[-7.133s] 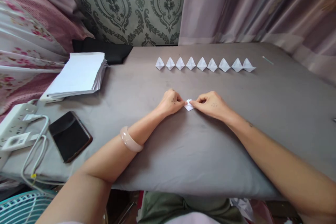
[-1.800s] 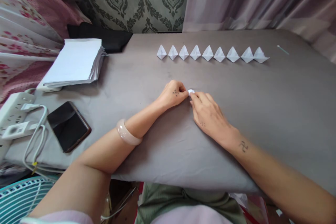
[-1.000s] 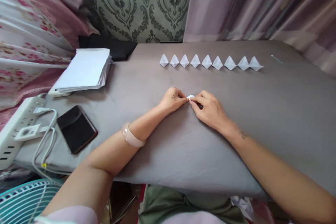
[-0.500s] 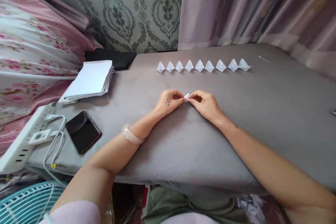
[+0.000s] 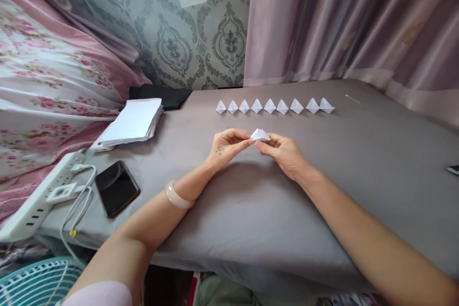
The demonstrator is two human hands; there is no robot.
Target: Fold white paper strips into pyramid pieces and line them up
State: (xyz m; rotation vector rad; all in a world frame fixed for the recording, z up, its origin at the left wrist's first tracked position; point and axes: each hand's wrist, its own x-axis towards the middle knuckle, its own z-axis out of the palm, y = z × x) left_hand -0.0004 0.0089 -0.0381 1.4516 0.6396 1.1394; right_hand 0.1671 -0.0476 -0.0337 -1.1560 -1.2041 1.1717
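Observation:
Between my two hands, above the grey-covered table [image 5: 229, 229], is a small folded white paper boat [image 5: 260, 135]. My left hand [image 5: 229, 147] pinches its left end between thumb and fingers. The thumb and fingers of my right hand [image 5: 285, 153] close on its right end and lower edge. Farther back stands a row of several similar folded paper boats [image 5: 269, 106], each with a pointed peak.
At the left lie a stack of white paper [image 5: 132, 119], a black phone [image 5: 117, 188] and a power strip [image 5: 43, 196] with white cables. A thin stick [image 5: 353, 99] lies at the back right. A teal basket-like grille [image 5: 39, 282] is at the lower left.
The folded paper has turned and now shows a wider face with a peaked top. My right hand has rotated around it, and the head view has tilted up slightly.

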